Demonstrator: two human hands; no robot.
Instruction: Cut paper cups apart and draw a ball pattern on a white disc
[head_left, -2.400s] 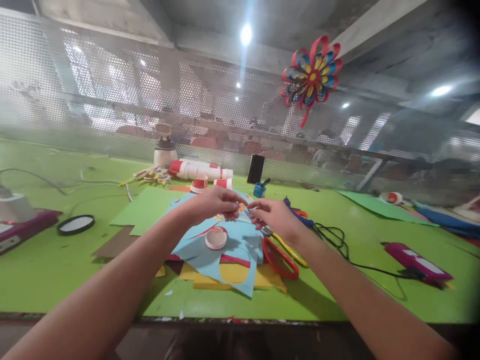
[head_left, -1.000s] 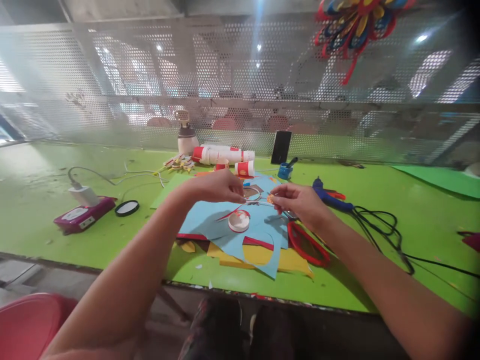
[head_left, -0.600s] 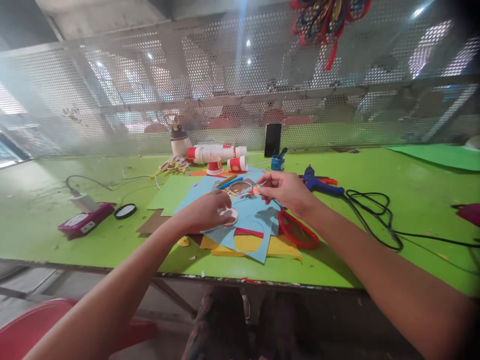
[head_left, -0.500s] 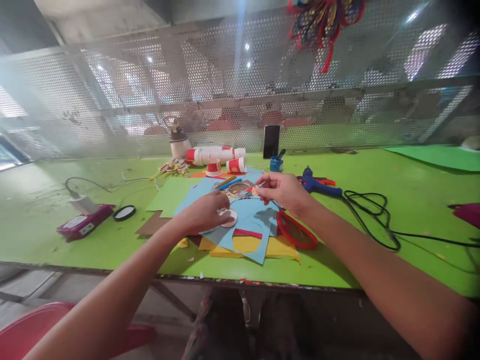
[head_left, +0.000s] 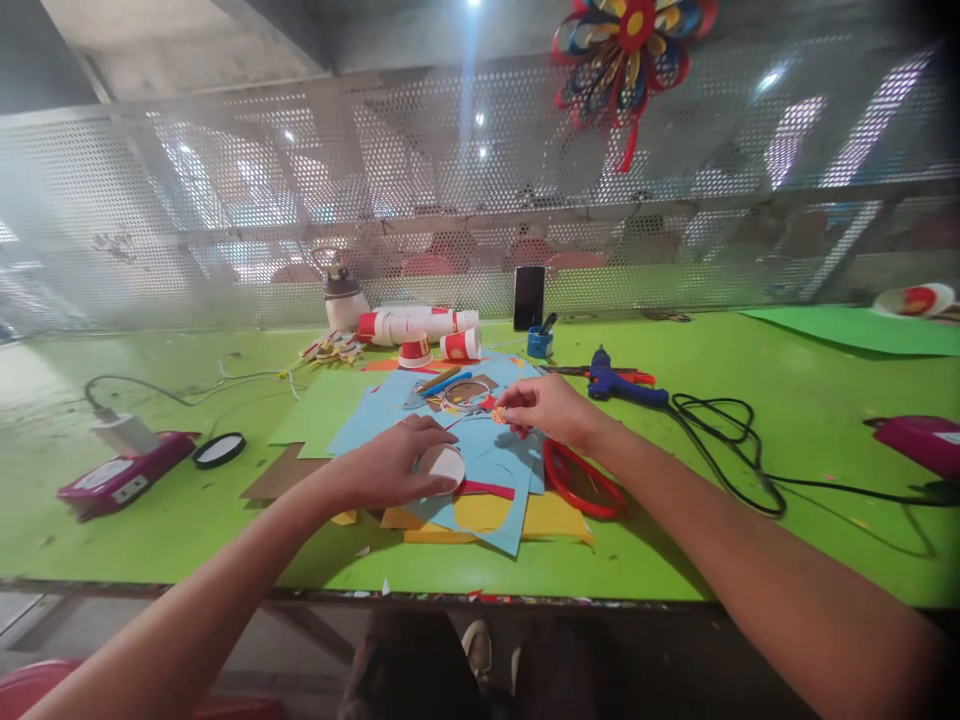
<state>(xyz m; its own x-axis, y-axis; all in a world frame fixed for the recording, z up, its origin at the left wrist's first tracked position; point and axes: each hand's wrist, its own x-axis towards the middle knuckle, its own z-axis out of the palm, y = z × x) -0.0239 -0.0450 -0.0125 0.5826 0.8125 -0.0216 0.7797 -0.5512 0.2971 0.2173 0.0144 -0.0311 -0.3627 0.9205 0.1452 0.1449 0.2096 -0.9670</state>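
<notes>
The left hand [head_left: 390, 468] is curled around a small round white paper cup [head_left: 442, 466], fingers wrapped over its side, holding it just above the light blue cut paper sheets [head_left: 480, 462] spread on the green tabletop [head_left: 750, 520]. The right hand [head_left: 551, 410] is pinched narrow, thumb and forefinger gripping a tiny orange-and-yellow paper piece [head_left: 498, 415] above the same sheets, a little farther from the person than the cup. Yellow paper [head_left: 555, 518] lies under the blue sheets. The red-handled scissors [head_left: 581, 482] rest just beside the right wrist. A blue glue gun [head_left: 622, 386] with a black cord [head_left: 739, 450] lies farther right. A stack of red-and-white paper cups [head_left: 416, 324] lies on its side near the mesh wall [head_left: 225, 230].
</notes>
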